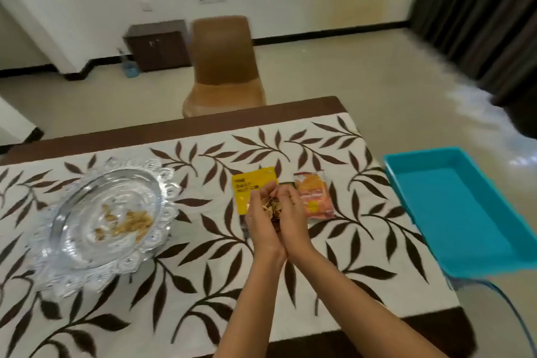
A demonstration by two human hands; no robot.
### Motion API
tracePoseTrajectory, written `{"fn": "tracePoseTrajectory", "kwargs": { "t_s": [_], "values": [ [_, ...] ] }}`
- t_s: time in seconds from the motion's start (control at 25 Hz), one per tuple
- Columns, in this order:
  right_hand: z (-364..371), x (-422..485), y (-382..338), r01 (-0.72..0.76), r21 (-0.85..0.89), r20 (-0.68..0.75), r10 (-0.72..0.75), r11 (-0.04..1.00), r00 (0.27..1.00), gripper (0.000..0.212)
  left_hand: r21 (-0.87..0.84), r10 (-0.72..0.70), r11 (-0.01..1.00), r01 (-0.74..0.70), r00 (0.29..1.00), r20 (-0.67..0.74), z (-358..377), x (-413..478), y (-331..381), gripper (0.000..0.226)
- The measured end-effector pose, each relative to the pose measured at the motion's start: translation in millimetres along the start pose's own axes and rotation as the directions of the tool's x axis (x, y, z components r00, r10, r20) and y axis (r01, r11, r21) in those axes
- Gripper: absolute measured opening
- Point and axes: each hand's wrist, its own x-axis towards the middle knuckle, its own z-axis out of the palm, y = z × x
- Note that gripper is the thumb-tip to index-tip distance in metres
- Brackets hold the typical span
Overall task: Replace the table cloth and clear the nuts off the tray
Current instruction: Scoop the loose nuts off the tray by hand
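The left grip (263, 231) and the right grip (294, 222) are pressed together heel to heel just right of the counter's middle, palms up. Their fingers curl inward into one cup around a handful of nuts (271, 208). The handful lies between the two palms, with both sets of fingers closed over it.

From the grips, the silvery scalloped tray (72, 244) lies well apart at 9 o'clock, on the leaf-patterned table cloth (203, 244). A few loose nuts (128, 224) are scattered in its hollow, mostly on the side nearer the grips.

At 11 o'clock, partly hidden by the left fingertips, a yellow packet (254, 184) lies flat on the cloth. At 1 o'clock, just beside the right grip, lies an orange packet (315, 197).

At 3 o'clock a teal tub (453, 212) sits past the counter's right edge; what carries it cannot be told. At 12 o'clock, beyond the counter's far edge, a brown chair (223, 66) faces it, with a dark cabinet (157, 48) against the wall to its left.
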Motion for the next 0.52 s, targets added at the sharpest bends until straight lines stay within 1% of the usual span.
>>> {"fn": "tracePoseTrajectory", "kwargs": {
  "t_s": [0.12,0.24,0.32,0.36,0.44,0.52],
  "values": [
    [-101.6,-27.4,4.2,-0.014,0.086,-0.142,0.026,0.996,0.99,0.028,0.037,-0.105,0.994,0.101,0.987,0.118,55.7,-54.5,-68.3,0.039],
    [-220.3,-71.1,20.0,-0.008,0.04,-0.382,0.022,0.999,0.924,0.023,0.182,-0.24,0.964,0.196,0.932,0.27,108.1,-131.0,-153.7,0.037],
    [-292.0,-109.6,35.8,0.005,0.072,-0.526,0.034,0.997,0.85,0.021,0.3,-0.322,0.928,0.221,0.88,0.349,133.4,-186.9,-208.6,0.036],
    [-330.2,-132.0,43.7,0.004,0.086,-0.603,0.049,0.996,0.797,0.021,0.368,-0.357,0.905,0.214,0.852,0.382,145.8,-218.8,-237.9,0.035],
    [-389.3,-172.0,62.8,-0.053,0.07,-0.687,0.087,0.996,0.721,0.018,0.486,-0.423,0.853,0.191,0.797,0.43,159.9,-270.6,-287.6,0.034],
    [-438.5,-212.5,87.7,-0.152,0.097,-0.745,0.173,0.984,0.644,0.024,0.574,-0.528,0.794,0.197,0.692,0.492,164.7,-319.0,-330.3,0.031]
  ]
}}
